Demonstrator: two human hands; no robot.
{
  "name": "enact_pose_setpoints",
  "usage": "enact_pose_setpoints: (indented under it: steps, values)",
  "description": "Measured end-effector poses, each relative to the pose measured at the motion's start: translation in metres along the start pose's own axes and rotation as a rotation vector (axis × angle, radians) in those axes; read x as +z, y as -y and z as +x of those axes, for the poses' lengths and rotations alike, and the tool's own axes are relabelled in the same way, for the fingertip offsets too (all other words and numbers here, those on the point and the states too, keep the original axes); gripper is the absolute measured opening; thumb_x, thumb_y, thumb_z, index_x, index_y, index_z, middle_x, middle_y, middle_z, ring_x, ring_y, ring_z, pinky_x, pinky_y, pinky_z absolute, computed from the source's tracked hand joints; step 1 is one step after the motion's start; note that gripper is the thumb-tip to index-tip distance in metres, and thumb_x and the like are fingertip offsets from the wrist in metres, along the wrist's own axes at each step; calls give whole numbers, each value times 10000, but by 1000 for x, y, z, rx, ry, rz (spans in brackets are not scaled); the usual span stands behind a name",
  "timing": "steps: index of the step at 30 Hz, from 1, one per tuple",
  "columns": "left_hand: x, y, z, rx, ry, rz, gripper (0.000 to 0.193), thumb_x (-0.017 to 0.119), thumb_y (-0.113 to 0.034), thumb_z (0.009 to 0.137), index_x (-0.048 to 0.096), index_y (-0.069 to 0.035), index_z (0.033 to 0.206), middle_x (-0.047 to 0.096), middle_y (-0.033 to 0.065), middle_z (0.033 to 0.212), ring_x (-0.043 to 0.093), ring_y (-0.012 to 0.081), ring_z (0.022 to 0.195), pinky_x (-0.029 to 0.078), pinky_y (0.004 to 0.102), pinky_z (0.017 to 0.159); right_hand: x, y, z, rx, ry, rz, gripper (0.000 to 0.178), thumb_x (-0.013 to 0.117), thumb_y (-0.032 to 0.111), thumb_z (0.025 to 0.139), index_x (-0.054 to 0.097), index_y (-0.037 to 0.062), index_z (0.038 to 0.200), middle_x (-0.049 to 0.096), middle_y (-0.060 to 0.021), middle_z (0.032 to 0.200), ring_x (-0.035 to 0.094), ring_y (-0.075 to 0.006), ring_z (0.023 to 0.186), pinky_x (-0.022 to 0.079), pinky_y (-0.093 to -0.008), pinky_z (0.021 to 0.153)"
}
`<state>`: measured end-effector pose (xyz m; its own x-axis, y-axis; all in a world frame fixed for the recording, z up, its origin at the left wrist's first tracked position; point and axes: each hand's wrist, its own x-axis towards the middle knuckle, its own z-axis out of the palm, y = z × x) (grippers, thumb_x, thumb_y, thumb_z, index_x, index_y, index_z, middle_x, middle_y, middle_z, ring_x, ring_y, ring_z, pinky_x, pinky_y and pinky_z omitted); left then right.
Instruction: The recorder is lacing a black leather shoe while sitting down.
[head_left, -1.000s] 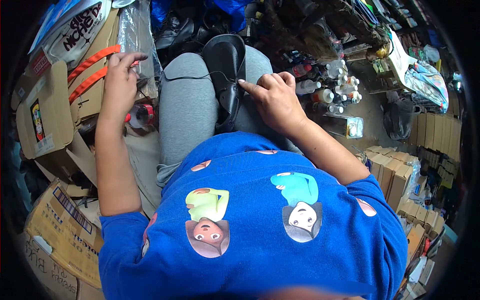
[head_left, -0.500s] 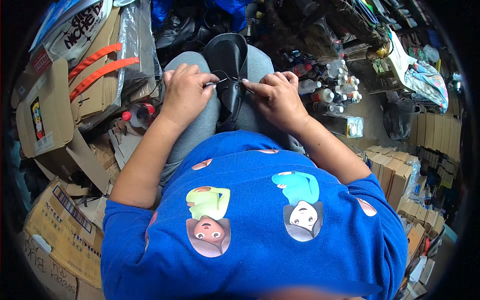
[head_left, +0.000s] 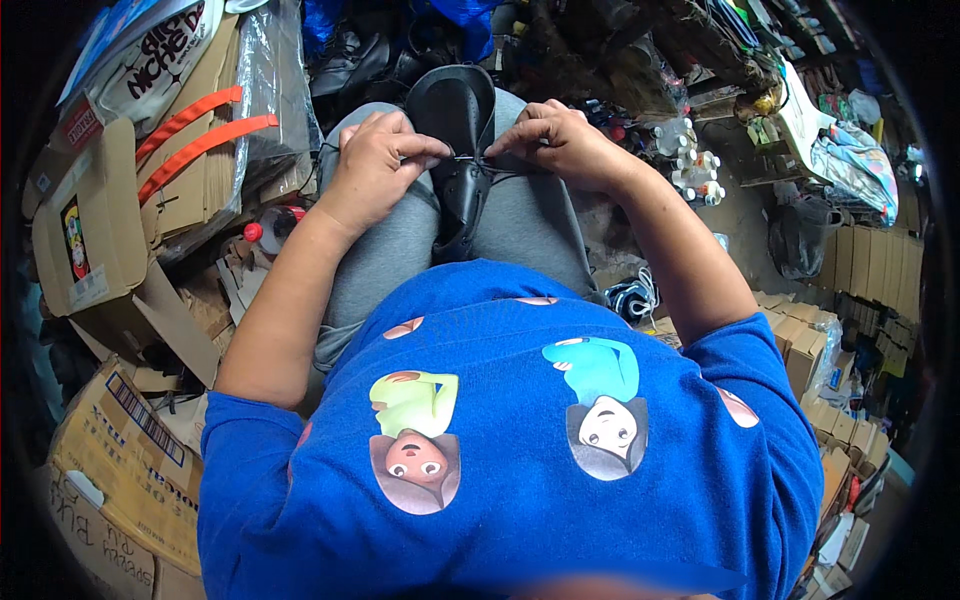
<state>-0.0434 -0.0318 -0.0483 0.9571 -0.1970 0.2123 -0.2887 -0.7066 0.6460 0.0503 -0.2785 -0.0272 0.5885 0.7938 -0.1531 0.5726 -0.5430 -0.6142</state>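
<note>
We see both forearms angle inward, backs of the hands up, over a black shoe lying between the thighs. The left hand pinches a thin tool, its grip end hidden; the right hand's fingertips crowd close, their hold impossible for us to tell.

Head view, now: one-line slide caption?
Left hand and right hand, fingers bent, close together over a black shoe resting between grey-trousered legs.
</note>
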Motion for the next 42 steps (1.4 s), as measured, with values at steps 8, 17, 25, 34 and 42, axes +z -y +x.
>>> enact_pose_setpoints:
  steps: [8, 17, 25, 34, 42]
  values:
    - [3, 4, 0, -57, 28, -7, 143, 719, -156, 760, 747, -245, 868, 488, -25, 733, 509, 162, 822, 312, 343, 832, 1, -4, 5, 5, 26, 54, 204, 617, 144, 864, 739, 231, 1002, 568, 1, 868, 490, -192, 952, 365, -342, 948]
    - [8, 5, 4, -55, 78, 28, 116, 727, -210, 753, 749, -258, 856, 586, -51, 735, 534, 137, 846, 276, 342, 835, 0, -14, 8, -13, 103, 202, 323, 619, 64, 770, 741, 209, 1032, 550, 10, 815, 479, -169, 922, 354, -322, 951]
    - [8, 1, 8, -78, 134, -15, 123, 722, -184, 750, 749, -202, 868, 589, -25, 743, 537, 144, 835, 301, 346, 837, 2, -16, 11, -32, 171, 288, 358, 633, 49, 749, 737, 212, 1050, 552, 19, 808, 478, -162, 916, 362, -305, 933]
    - [7, -9, -12, -6, 75, 94, 186, 690, -155, 775, 745, -204, 946, 599, -8, 779, 546, 160, 916, 275, 368, 903, 19, -9, -10, -64, -71, 29, 294, 665, 112, 815, 732, 259, 1061, 584, 22, 863, 480, -176, 935, 362, -307, 937]
    - [10, -6, -3, -154, 110, -46, 164, 693, -158, 768, 746, -175, 921, 670, 0, 782, 569, 154, 887, 266, 366, 920, 12, -13, -2, -84, 14, 280, 287, 682, 111, 808, 725, 208, 1075, 631, -9, 835, 521, -170, 869, 391, -326, 883]
